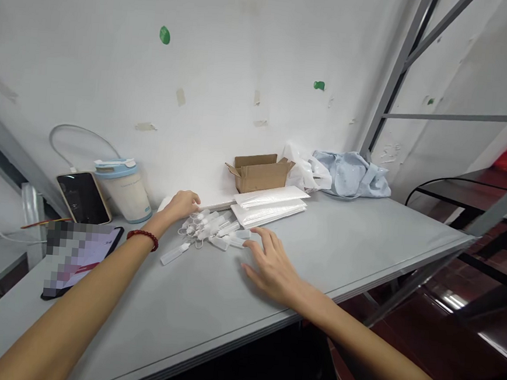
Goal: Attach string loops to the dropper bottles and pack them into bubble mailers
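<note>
A pile of small translucent plastic dropper bottles (209,226) lies on the grey table (172,324). One dropper bottle (174,254) rests apart, in front of the pile's left side. My left hand (184,204) hovers at the back left edge of the pile, fingers stretched forward and slightly bent, with nothing visible in them. A red bead bracelet circles that wrist. At the pile's right side is my right hand (271,267), palm turned inward and fingers spread, its fingertips close to the nearest bottles. Whether they touch cannot be made out.
Flat white plastic packets (272,209) lie behind the pile, before an open cardboard box (261,175). A white plastic bag (303,169) and light blue cloth (351,174) are farther right. To the left stand a cup (126,191), a phone (84,196) and a tablet (85,256).
</note>
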Demonstrator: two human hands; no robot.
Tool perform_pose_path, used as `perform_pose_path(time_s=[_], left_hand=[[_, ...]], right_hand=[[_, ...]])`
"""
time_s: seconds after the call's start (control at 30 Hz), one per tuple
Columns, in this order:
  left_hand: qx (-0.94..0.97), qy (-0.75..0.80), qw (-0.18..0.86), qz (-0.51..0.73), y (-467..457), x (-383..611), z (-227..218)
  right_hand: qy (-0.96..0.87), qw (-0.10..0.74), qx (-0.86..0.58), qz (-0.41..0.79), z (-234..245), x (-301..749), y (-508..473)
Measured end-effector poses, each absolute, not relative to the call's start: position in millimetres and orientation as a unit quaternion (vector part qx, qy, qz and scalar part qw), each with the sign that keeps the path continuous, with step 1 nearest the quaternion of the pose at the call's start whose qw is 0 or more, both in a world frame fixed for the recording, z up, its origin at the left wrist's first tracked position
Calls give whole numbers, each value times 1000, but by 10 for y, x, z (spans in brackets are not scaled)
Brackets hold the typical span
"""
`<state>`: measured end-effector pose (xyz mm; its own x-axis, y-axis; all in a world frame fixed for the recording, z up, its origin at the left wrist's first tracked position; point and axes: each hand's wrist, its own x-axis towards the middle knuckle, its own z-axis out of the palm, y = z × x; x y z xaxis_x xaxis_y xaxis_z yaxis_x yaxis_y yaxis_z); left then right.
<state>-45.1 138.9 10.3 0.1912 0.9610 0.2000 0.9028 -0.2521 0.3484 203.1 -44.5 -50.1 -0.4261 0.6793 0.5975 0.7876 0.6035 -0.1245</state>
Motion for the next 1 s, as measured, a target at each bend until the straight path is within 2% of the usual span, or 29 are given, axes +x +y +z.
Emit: perform_pose_path(time_s=[0.3,0.53,0.87,0.93,1.0], left_hand=[[790,602,-9,117,1347,-464,43],[758,638,-62,122,1285,-455,125],[697,670,-135,216,940,-565,216],[698,653,-159,245,763,-542,133],[735,562,-224,307,576,-476,43]], right_hand=[[-842,316,-429,-85,-513,2041,-441],[-828,324,-448,-89,-491,2044,-441],[-795,335,-500,-78,-580,2079,-366],[-794,355,-486,-86,-572,2080,-358],[-795,382,-458,-108,-550,2072,-363]])
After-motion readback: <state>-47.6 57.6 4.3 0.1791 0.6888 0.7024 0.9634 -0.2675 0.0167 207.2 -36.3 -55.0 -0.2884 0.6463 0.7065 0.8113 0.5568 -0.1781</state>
